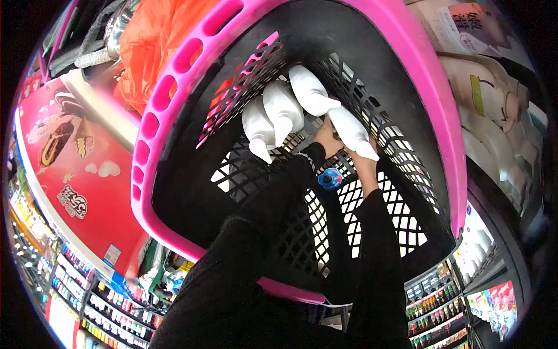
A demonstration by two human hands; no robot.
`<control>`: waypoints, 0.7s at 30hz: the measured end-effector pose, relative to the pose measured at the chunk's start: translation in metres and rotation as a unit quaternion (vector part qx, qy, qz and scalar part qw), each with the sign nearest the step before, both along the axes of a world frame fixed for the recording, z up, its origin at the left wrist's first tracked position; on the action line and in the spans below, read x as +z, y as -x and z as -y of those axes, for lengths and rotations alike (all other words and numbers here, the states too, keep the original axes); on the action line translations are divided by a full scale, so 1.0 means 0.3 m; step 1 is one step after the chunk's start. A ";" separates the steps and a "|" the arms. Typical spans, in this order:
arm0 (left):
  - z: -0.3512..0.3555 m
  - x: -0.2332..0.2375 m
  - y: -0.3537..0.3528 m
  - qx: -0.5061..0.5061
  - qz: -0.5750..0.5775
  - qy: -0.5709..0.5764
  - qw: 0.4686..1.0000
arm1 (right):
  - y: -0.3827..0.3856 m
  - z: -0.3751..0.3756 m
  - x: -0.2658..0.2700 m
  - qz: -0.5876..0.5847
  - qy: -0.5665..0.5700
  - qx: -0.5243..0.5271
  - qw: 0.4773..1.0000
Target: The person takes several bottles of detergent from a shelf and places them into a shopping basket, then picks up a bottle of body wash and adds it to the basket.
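Both my arms, in black sleeves, reach down into a deep black mesh basket with a pink rim (149, 125). My right hand (365, 166) is closed round the lower part of a white bottle (350, 129) on the right of a row. My left hand (329, 138) is beside the same bottle, its fingers mostly hidden behind it. Further white bottles (309, 90) with pointed tips stand to the left, close together. On the basket floor lies a small blue round item (330, 178).
An orange-red plastic bag (152, 46) is at the upper left, above a red printed panel (81, 174). Beige packages (488, 93) line the right side. Shelves of small goods (116, 311) stand at lower left and lower right.
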State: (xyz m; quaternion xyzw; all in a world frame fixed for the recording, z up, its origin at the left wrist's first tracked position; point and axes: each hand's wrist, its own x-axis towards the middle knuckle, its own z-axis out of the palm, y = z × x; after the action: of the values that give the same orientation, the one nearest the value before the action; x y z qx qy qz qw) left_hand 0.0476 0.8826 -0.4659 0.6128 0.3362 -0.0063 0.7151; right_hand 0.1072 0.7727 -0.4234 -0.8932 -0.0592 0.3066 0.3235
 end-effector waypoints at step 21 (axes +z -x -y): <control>-0.098 0.894 0.257 -0.492 0.053 -0.301 0.815 | 0.396 0.155 0.596 -0.084 -0.118 0.103 0.984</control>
State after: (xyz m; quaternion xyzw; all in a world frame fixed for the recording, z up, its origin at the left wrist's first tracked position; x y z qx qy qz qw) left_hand -0.0296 0.9120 -0.1978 0.8806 -0.0638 -0.2235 0.4130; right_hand -0.0117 0.7262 -0.2445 -0.8089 -0.1593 0.4031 0.3972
